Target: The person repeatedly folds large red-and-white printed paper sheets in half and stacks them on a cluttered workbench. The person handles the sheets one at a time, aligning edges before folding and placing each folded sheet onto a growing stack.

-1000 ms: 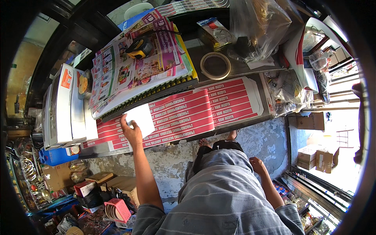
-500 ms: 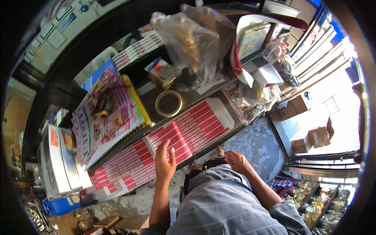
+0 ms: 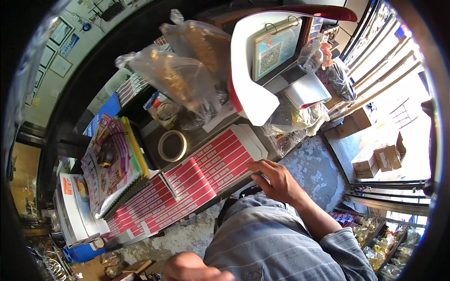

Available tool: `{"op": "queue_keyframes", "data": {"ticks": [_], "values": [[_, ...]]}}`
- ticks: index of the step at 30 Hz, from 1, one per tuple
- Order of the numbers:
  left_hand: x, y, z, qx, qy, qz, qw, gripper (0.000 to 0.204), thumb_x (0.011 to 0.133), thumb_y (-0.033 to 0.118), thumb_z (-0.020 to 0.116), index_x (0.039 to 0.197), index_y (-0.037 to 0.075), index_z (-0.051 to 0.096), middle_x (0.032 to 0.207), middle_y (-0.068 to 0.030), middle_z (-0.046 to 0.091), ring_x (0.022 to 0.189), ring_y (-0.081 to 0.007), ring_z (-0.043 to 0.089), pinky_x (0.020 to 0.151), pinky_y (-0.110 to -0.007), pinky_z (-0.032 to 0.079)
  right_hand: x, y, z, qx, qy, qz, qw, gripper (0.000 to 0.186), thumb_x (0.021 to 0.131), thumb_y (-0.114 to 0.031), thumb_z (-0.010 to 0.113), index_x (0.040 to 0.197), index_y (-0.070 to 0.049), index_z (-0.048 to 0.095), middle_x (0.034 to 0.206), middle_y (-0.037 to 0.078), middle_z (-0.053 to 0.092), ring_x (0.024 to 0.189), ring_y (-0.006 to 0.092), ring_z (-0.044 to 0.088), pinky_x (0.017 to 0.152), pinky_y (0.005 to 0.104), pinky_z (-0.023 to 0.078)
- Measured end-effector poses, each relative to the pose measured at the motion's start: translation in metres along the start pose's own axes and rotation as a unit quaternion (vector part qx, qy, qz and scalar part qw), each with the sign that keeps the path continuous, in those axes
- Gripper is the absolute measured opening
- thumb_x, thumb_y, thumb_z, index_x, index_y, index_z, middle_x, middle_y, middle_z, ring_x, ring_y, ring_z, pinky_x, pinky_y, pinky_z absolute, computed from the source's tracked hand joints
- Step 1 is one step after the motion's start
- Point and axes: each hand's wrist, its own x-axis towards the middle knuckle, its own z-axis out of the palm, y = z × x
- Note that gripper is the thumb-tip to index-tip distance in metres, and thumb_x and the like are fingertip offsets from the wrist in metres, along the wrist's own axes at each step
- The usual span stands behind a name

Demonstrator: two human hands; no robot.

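Note:
Red-and-white striped printed sheets [image 3: 185, 182] lie along the counter in front of me, one overlapping another. My right hand [image 3: 276, 181] is at the counter's near edge, beside the right end of the sheets. Its fingers stretch to the left with the thumb apart, and nothing shows in it. Low in the picture, close to my body, my left hand [image 3: 194, 269] is blurred and cut off by the lower edge. Its fingers are mostly hidden. A roll of tape [image 3: 161, 149] lies flat just beyond the sheets.
Magazines and notebooks [image 3: 110, 164] are stacked at left, with a tape measure [image 3: 108, 151] on top. White boxes [image 3: 70, 206] stand beside them. Plastic bags with golden items [image 3: 173, 77], a curved white-and-red display [image 3: 243, 89] and a silver roll [image 3: 307, 91] crowd the far side. Cartons [image 3: 386, 157] sit at right.
My left hand has drawn back from the striped sheets toward my body. My right hand has risen from my waist to the counter edge, its fingers straightening. The view has shifted.

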Motion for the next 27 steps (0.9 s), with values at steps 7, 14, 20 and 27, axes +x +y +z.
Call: {"op": "queue_keyframes", "data": {"ticks": [7, 14, 20, 27], "values": [[-0.18, -0.178, 0.111, 0.329, -0.026, -0.468, 0.82, 0.084, 0.098, 0.024, 0.082, 0.164, 0.0, 0.035, 0.162, -0.0311, 0.045, 0.144, -0.0487, 0.05, 0.117, -0.054, 0.045, -0.038, 0.144, 0.009, 0.014, -0.086, 0.215, 0.973, 0.021, 0.099, -0.012, 0.072, 0.116, 0.001, 0.069, 0.107, 0.022, 0.075, 0.102, 0.0421, 0.075, 0.087, 0.0485, 0.06], [-0.295, -0.184, 0.163, 0.472, -0.088, -0.639, 0.6, 0.103, 0.09, 0.015, 0.082, 0.174, 0.009, 0.023, 0.174, -0.0325, 0.023, 0.161, -0.0553, 0.023, 0.129, -0.07, 0.023, -0.043, 0.22, 0.017, 0.033, -0.13, 0.215, 0.967, 0.023, 0.1, -0.014, 0.073, 0.117, 0.0, 0.07, 0.103, 0.02, 0.077, 0.098, 0.0381, 0.078, 0.083, 0.0463, 0.061], [-0.309, -0.204, 0.156, 0.524, -0.109, -0.634, 0.558, 0.097, 0.088, 0.006, 0.077, 0.173, 0.014, 0.03, 0.175, -0.0295, 0.025, 0.163, -0.0533, 0.024, 0.129, -0.073, 0.022, -0.01, 0.234, 0.018, 0.065, -0.167, 0.119, 0.977, 0.023, 0.104, -0.007, 0.07, 0.125, 0.003, 0.068, 0.104, 0.02, 0.08, 0.101, 0.0305, 0.081, 0.085, 0.0409, 0.064], [-0.325, -0.205, 0.124, 0.531, 0.079, -0.56, 0.631, 0.038, 0.108, 0.006, 0.056, 0.146, 0.002, 0.055, 0.16, -0.0283, 0.047, 0.147, -0.0508, 0.045, 0.116, -0.063, 0.04, -0.003, 0.236, 0.011, 0.041, -0.218, 0.175, 0.959, 0.025, 0.1, -0.016, 0.075, 0.119, 0.0, 0.072, 0.101, 0.021, 0.079, 0.097, 0.0342, 0.079, 0.083, 0.044, 0.062]]}}
